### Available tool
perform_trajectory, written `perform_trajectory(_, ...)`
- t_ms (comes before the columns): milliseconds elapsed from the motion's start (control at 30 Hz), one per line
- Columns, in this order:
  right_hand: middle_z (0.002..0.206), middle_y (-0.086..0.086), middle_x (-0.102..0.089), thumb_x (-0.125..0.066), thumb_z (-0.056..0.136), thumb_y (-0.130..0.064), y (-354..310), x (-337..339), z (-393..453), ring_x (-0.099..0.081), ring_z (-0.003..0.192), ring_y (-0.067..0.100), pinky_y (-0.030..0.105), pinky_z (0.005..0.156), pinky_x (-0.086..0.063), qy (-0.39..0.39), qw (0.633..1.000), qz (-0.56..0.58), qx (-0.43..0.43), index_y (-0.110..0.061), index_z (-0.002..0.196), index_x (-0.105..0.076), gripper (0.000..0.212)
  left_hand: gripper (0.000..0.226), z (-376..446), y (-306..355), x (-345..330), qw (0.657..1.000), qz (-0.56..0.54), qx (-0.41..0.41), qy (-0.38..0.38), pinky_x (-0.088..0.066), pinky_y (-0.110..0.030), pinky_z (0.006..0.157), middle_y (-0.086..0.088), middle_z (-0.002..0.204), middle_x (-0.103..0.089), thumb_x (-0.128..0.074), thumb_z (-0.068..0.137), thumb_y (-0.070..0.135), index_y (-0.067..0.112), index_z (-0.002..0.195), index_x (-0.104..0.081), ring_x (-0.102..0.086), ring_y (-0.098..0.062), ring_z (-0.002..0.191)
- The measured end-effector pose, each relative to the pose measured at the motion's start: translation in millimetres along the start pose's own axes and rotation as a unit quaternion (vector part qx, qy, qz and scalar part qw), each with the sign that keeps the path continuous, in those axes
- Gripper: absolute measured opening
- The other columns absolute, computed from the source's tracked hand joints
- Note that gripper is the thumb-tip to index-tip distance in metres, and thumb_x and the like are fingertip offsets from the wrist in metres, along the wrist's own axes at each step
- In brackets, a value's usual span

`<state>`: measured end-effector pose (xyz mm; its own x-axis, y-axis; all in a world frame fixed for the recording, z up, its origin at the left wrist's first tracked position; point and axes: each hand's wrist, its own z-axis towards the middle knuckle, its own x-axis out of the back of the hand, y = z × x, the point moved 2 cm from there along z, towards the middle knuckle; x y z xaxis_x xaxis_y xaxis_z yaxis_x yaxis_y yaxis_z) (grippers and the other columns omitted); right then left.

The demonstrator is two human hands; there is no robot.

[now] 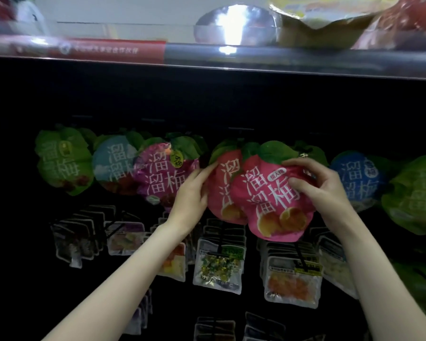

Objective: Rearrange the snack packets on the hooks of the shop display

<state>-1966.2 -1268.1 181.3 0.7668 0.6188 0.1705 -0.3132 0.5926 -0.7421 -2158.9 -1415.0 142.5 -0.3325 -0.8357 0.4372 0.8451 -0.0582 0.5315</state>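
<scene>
Gripping the front pink packet (271, 200) by its upper right edge, the right hand (317, 183) curls thumb and fingers round it, while the left hand (194, 190), fingers straight, presses the pink packet behind (223, 190). The step looks like seating the front packet on a hook; I cannot see the hook itself, so the hole needs careful lining up. Around them, a dark display panel (207, 107) under a shelf edge (280, 62), with clear pouches (218, 269) hanging below.

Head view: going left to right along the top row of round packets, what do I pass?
Green packet → light blue packet → purple packet → left hand → pink packet → right hand → dark blue packet → large green packet.
</scene>
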Motion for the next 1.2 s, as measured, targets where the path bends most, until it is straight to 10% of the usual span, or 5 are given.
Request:
perform_trajectory(133, 0.101, -0.014, -0.06, -0.062, 0.085, -0.003, 2.4, -13.5, -0.4, -0.063, 0.089, 0.01, 0.023, 0.063, -0.057, 0.01, 1.0, 0.013, -0.016, -0.032, 0.095, -0.065, 0.03, 0.056, 0.7, -3.0, 12.4, 1.0, 0.017, -0.007, -0.005, -0.036, -0.025, 0.106, -0.001, 0.128, -0.049, -0.047, 0.091, -0.003, 0.025, 0.139, -0.041, -0.043, -0.017, 0.125)
perform_trajectory(467, 0.1, -0.006, -0.063, -0.061, 0.085, 0.001, 3.2, -18.4, -8.4, -0.066, 0.084, 0.005, 0.022, 0.062, -0.056, -0.035, 0.998, 0.007, -0.043, -0.024, 0.096, -0.066, 0.027, 0.048, -2.5, -3.7, 28.7, 0.997, 0.044, -0.01, 0.065, -0.039, -0.011, 0.089, 0.001, 0.134, -0.044, -0.046, 0.09, -0.004, 0.015, 0.134, -0.048, -0.055, -0.009, 0.098)
perform_trajectory(800, 0.101, -0.01, -0.064, -0.061, 0.085, -0.003, -1.6, -20.4, 1.7, -0.065, 0.09, 0.01, 0.026, 0.067, -0.056, 0.011, 0.995, 0.101, -0.022, -0.025, 0.1, -0.066, 0.027, 0.046, 30.9, 37.4, 17.8, 0.993, -0.074, -0.07, 0.067, -0.027, -0.008, 0.106, 0.012, 0.129, -0.045, -0.039, 0.092, -0.005, 0.013, 0.133, -0.049, -0.035, 0.009, 0.121)
perform_trajectory(1200, 0.11, 0.002, -0.065, -0.06, 0.084, 0.001, 21.0, -45.6, 7.4, -0.065, 0.098, 0.02, 0.028, 0.074, -0.056, 0.046, 0.976, 0.184, -0.104, -0.018, 0.111, -0.066, 0.034, 0.041, 43.9, 46.5, -5.7, 0.993, 0.033, -0.109, 0.019, -0.023, -0.019, 0.11, -0.001, 0.14, -0.046, -0.044, 0.095, 0.007, 0.014, 0.135, -0.047, -0.037, -0.015, 0.132)
